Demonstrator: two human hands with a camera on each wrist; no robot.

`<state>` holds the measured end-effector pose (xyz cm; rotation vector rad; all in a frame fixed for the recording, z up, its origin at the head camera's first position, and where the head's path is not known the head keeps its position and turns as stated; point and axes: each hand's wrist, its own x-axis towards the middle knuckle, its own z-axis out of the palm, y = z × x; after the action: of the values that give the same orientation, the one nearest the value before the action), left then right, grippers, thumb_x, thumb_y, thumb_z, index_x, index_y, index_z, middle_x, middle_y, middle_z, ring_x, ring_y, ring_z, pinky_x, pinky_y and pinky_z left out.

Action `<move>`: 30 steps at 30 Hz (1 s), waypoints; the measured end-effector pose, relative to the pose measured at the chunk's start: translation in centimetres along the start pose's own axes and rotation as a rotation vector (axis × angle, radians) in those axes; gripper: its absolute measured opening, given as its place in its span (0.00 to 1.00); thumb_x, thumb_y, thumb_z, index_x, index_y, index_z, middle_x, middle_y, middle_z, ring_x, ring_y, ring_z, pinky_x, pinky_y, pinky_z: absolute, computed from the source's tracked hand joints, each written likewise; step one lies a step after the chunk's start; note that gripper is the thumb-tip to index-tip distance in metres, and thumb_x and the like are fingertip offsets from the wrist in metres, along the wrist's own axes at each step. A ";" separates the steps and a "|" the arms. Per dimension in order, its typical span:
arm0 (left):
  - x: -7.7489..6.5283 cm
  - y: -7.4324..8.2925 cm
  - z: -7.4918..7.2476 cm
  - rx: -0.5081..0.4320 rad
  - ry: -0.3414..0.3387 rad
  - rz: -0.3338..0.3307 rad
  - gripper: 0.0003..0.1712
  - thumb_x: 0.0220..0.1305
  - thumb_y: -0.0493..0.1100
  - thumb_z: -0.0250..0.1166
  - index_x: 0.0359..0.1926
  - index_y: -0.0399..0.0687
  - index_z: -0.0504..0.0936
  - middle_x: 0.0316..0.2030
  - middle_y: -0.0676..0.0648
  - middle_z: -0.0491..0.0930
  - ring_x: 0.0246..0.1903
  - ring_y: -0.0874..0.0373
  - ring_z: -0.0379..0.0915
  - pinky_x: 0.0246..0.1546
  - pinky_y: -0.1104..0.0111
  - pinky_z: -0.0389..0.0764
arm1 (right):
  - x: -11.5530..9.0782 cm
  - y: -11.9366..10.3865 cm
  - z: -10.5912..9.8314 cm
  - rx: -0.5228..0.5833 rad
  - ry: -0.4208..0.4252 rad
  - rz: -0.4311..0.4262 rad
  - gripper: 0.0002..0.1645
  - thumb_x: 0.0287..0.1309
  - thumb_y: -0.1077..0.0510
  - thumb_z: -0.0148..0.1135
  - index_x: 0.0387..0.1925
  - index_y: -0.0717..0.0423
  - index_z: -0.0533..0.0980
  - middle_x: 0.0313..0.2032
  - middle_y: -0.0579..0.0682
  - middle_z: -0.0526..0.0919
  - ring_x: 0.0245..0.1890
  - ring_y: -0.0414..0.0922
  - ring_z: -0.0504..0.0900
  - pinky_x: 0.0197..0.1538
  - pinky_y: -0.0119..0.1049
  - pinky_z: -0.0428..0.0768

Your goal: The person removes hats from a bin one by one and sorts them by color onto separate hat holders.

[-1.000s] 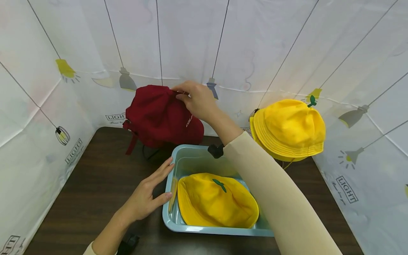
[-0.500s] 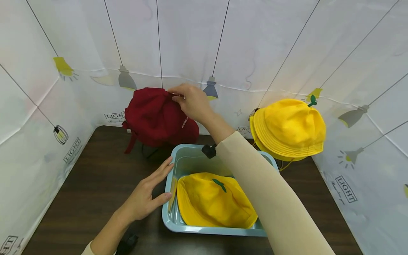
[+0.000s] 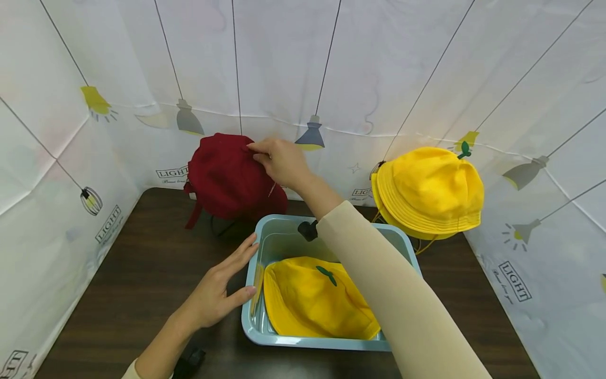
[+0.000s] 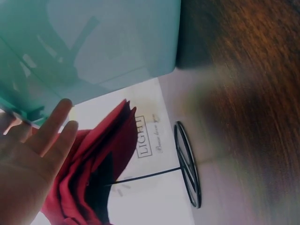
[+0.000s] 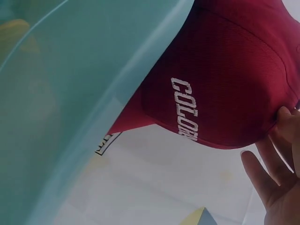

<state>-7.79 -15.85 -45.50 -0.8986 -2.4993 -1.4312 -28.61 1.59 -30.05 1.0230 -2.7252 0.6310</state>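
We see the right hand (image 3: 286,163) pinching the red cap (image 3: 222,179) just to its left, beyond the tub (image 3: 303,341); the left hand (image 3: 210,296), fingers straight, touches the tub.

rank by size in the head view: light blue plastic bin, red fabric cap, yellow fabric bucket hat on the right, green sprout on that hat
1. Light blue plastic bin
2. Red fabric cap and yellow fabric bucket hat: too alike to rank
3. Green sprout, by far the smallest
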 end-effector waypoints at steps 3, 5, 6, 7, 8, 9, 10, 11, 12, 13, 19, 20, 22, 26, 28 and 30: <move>0.0 0.0 0.0 0.000 0.000 0.002 0.44 0.71 0.44 0.65 0.83 0.53 0.58 0.83 0.50 0.50 0.78 0.47 0.57 0.69 0.43 0.65 | -0.1 0.2 0.2 -0.002 0.016 -0.014 0.21 0.74 0.59 0.62 0.65 0.50 0.82 0.55 0.50 0.88 0.55 0.48 0.85 0.55 0.39 0.81; 0.1 0.0 -0.1 0.004 0.003 0.012 0.44 0.70 0.43 0.65 0.83 0.52 0.58 0.83 0.49 0.51 0.77 0.46 0.58 0.69 0.44 0.66 | -0.1 0.2 0.2 -0.002 0.022 -0.018 0.21 0.74 0.59 0.62 0.65 0.51 0.82 0.55 0.50 0.88 0.55 0.48 0.85 0.55 0.40 0.81; 0.1 0.0 -0.1 0.005 0.002 0.013 0.44 0.71 0.43 0.65 0.83 0.52 0.58 0.83 0.49 0.51 0.77 0.47 0.58 0.70 0.44 0.66 | -0.2 0.3 0.2 -0.002 0.021 -0.015 0.21 0.74 0.59 0.62 0.65 0.51 0.82 0.55 0.51 0.88 0.55 0.48 0.85 0.56 0.39 0.81; 0.1 0.0 -0.1 0.004 0.001 0.011 0.44 0.71 0.44 0.65 0.83 0.52 0.58 0.83 0.49 0.50 0.78 0.47 0.57 0.70 0.45 0.65 | -0.2 0.3 0.2 -0.004 0.017 -0.011 0.21 0.74 0.59 0.62 0.65 0.51 0.82 0.56 0.51 0.88 0.56 0.48 0.84 0.57 0.39 0.81; 0.1 0.0 -0.1 0.002 0.000 0.009 0.44 0.71 0.44 0.65 0.83 0.52 0.58 0.83 0.49 0.50 0.78 0.47 0.57 0.71 0.46 0.65 | -0.2 0.3 0.1 -0.004 0.010 -0.005 0.21 0.74 0.58 0.62 0.65 0.51 0.81 0.56 0.51 0.87 0.56 0.48 0.84 0.57 0.39 0.81; 0.1 0.0 -0.1 0.002 0.000 0.011 0.44 0.71 0.43 0.65 0.83 0.52 0.58 0.83 0.49 0.50 0.78 0.47 0.57 0.71 0.47 0.64 | -0.2 0.3 0.1 -0.001 0.005 0.000 0.21 0.74 0.58 0.62 0.65 0.51 0.81 0.57 0.51 0.87 0.57 0.48 0.84 0.58 0.40 0.80; 0.1 0.0 -0.1 0.001 -0.001 0.009 0.44 0.70 0.43 0.65 0.83 0.52 0.58 0.83 0.49 0.50 0.78 0.48 0.56 0.71 0.47 0.64 | -0.3 0.4 0.1 0.001 -0.002 0.006 0.21 0.74 0.58 0.62 0.65 0.51 0.81 0.58 0.51 0.87 0.58 0.48 0.84 0.59 0.40 0.80; 0.1 0.1 0.0 -0.001 -0.004 0.007 0.44 0.70 0.43 0.65 0.83 0.51 0.58 0.83 0.49 0.50 0.78 0.48 0.56 0.72 0.49 0.63 | -0.3 0.4 0.1 0.002 -0.011 0.012 0.22 0.74 0.58 0.62 0.66 0.51 0.81 0.59 0.51 0.86 0.58 0.47 0.83 0.60 0.40 0.80; 0.1 0.1 0.0 -0.004 -0.006 0.005 0.44 0.70 0.43 0.66 0.83 0.51 0.58 0.83 0.49 0.49 0.78 0.48 0.55 0.73 0.51 0.63 | -0.3 0.5 0.0 0.004 -0.018 0.017 0.22 0.74 0.57 0.62 0.66 0.51 0.81 0.59 0.50 0.86 0.59 0.47 0.83 0.60 0.40 0.79; 0.1 0.1 0.0 -0.006 -0.008 0.003 0.44 0.70 0.43 0.66 0.83 0.50 0.58 0.83 0.50 0.49 0.79 0.48 0.55 0.73 0.52 0.62 | -0.4 0.5 0.0 0.005 -0.023 0.022 0.22 0.74 0.57 0.62 0.66 0.51 0.81 0.60 0.50 0.85 0.59 0.47 0.83 0.61 0.40 0.79; 0.1 0.3 -0.1 -0.007 -0.009 0.000 0.44 0.70 0.43 0.66 0.82 0.48 0.58 0.83 0.50 0.49 0.78 0.48 0.55 0.73 0.51 0.62 | -0.7 0.7 -0.3 0.017 -0.025 0.029 0.25 0.74 0.58 0.63 0.69 0.51 0.78 0.59 0.51 0.86 0.56 0.48 0.84 0.57 0.41 0.81; 0.1 0.3 -0.1 -0.008 -0.010 0.000 0.44 0.70 0.43 0.66 0.82 0.48 0.59 0.83 0.50 0.49 0.78 0.48 0.55 0.72 0.49 0.63 | -0.8 0.7 -0.4 0.016 -0.025 0.029 0.25 0.73 0.58 0.63 0.69 0.51 0.78 0.59 0.51 0.86 0.55 0.48 0.84 0.55 0.41 0.82; 0.1 0.3 -0.1 -0.005 -0.011 -0.001 0.44 0.70 0.43 0.66 0.82 0.48 0.58 0.83 0.49 0.49 0.78 0.47 0.55 0.71 0.46 0.64 | -0.9 0.7 -0.6 0.016 -0.023 0.031 0.27 0.73 0.58 0.64 0.70 0.51 0.76 0.57 0.51 0.86 0.54 0.48 0.85 0.53 0.42 0.83; 0.1 0.3 0.0 -0.005 -0.015 -0.012 0.45 0.70 0.43 0.66 0.83 0.50 0.58 0.83 0.50 0.48 0.78 0.47 0.56 0.70 0.41 0.65 | -1.3 0.8 -1.2 0.006 -0.043 0.029 0.28 0.74 0.56 0.63 0.72 0.53 0.75 0.57 0.52 0.86 0.53 0.48 0.85 0.50 0.42 0.83; 0.0 0.3 0.0 -0.004 -0.013 -0.011 0.44 0.70 0.43 0.66 0.83 0.50 0.58 0.83 0.50 0.49 0.78 0.47 0.56 0.69 0.39 0.65 | -1.4 0.8 -1.7 -0.005 -0.053 0.020 0.28 0.74 0.55 0.63 0.72 0.54 0.74 0.57 0.53 0.86 0.54 0.48 0.85 0.52 0.43 0.83; 0.0 0.2 0.0 -0.004 -0.007 -0.008 0.44 0.70 0.43 0.65 0.83 0.50 0.58 0.83 0.50 0.49 0.78 0.47 0.56 0.69 0.39 0.65 | -1.7 0.7 -2.1 -0.022 -0.057 0.009 0.28 0.74 0.54 0.63 0.72 0.54 0.74 0.58 0.53 0.86 0.54 0.48 0.85 0.52 0.44 0.83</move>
<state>-7.67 -15.81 -45.35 -0.8966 -2.5094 -1.4384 -27.80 4.04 -28.86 1.0397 -2.7806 0.5808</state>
